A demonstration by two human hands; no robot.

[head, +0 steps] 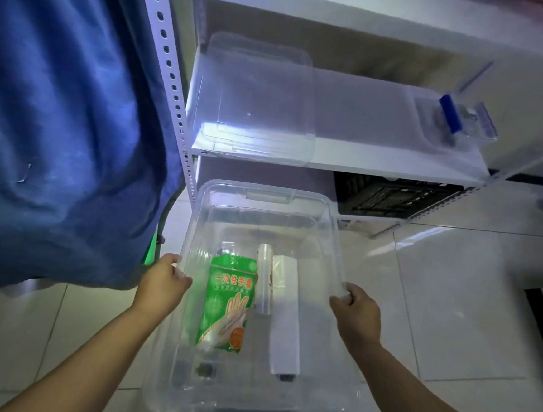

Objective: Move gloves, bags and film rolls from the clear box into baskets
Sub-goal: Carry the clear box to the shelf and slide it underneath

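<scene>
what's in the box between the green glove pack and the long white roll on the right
In the head view, a clear film roll lies between the green glove pack and the white roll, lengthwise on the floor of the clear box.

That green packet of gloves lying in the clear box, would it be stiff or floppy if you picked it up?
Probably floppy: the green glove packet looks like a thin, flat plastic pouch with a wrinkled, glossy surface, so it would likely sag and might feel slippery. It seems light for its size. Lying flat on the floor of the clear box, it is unlikely to roll.
</scene>
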